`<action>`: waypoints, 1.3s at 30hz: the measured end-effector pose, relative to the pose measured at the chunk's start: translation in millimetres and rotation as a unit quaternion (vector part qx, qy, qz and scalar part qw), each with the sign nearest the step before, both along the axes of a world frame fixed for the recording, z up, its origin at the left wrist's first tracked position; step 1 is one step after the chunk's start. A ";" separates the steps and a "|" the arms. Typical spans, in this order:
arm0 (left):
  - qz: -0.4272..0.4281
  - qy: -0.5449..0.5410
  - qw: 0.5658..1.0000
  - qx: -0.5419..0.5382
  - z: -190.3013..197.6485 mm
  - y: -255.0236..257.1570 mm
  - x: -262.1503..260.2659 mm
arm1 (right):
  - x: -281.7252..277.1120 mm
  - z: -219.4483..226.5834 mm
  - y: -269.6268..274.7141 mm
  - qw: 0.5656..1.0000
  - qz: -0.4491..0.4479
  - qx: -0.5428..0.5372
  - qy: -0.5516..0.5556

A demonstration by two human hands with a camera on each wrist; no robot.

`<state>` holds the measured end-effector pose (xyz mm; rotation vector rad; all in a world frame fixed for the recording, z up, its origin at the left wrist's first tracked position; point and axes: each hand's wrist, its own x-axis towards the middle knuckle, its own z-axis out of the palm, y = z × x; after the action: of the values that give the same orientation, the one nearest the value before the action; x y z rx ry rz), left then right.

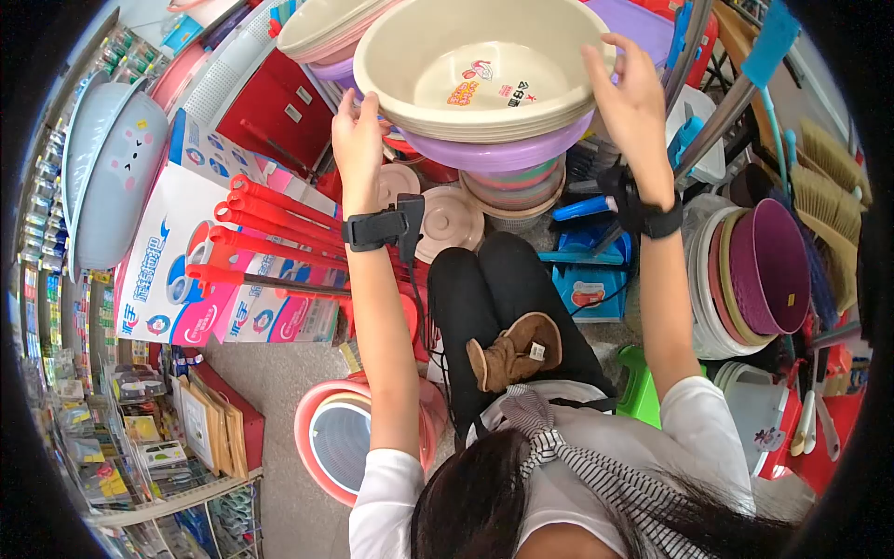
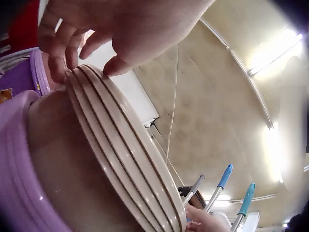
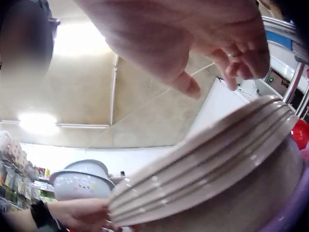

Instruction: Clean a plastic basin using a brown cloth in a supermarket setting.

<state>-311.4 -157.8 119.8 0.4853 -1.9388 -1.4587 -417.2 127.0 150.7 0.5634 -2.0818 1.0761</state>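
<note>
A stack of cream basins (image 1: 484, 70) with stickers inside the top one sits over a purple basin (image 1: 507, 147). At the stack's left rim, the left hand (image 1: 358, 149) has its fingertips on the outer edges; the left wrist view shows the fingers and thumb (image 2: 116, 65) bent over several stacked rims (image 2: 120, 150). Beside the right rim is the right hand (image 1: 633, 102), fingers spread and loosely bent. In the right wrist view that hand (image 3: 193, 43) is above the rims (image 3: 203, 159), with a gap beneath its thumb.
Red-handled poles (image 1: 279, 233) and printed boxes (image 1: 168, 252) stand at left. Stacked purple and white tubs (image 1: 768, 265), brushes (image 1: 829, 186) and a blue dustpan (image 1: 589, 291) are at right. A pink basin (image 1: 317, 447) is on the floor; a small brown item (image 1: 517, 354) lies on the lap.
</note>
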 end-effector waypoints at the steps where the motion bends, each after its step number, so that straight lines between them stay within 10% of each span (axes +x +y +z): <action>1: -0.024 -0.017 1.000 0.006 -0.9 -5.1 -2.7 | -14.8 -9.6 -0.1 1.000 -0.002 -0.001 0.001; 12: -0.029 0.029 0.998 -0.056 1.4 -12.3 -11.3 | -58.0 -32.3 7.9 0.985 0.058 0.043 -0.158; 39: -0.061 0.024 0.990 0.122 3.1 9.0 6.9 | -12.7 6.0 -17.5 0.977 0.104 -0.180 0.049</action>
<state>-304.5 -148.8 122.8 0.4413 -1.7879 -1.7832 -430.0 109.4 156.7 0.6441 -1.7150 1.4751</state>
